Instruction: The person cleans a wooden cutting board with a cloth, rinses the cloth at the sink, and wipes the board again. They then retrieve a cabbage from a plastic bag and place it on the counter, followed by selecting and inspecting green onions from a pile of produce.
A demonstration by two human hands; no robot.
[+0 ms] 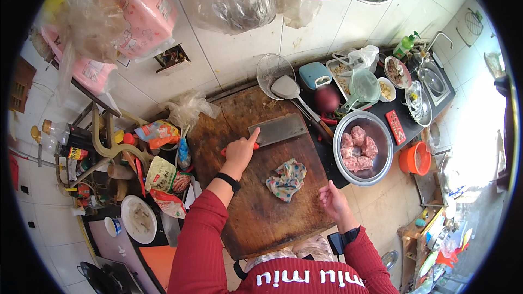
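Observation:
My left hand (240, 151) is closed around the red handle of a cleaver (282, 130), its index finger stretched towards the blade. The cleaver lies flat on the far part of a worn wooden chopping board (253, 220). A crumpled, dotted cloth (287, 179) rests on the board, below the blade. My right hand (333, 201) is at the board's right edge with curled fingers; it appears to hold nothing, though its palm side is only partly visible. Beyond it, on the dark counter, a metal basin (363, 178) contains several chunks of raw meat (358, 134).
Behind the board are a wire strainer (265, 69), a metal spatula (284, 87), a blue container (315, 75) and a red onion (327, 99). Seasoning packets (160, 173) and bottles crowd the left. An orange bucket (415, 158) stands right of the basin. Plastic bags hang above.

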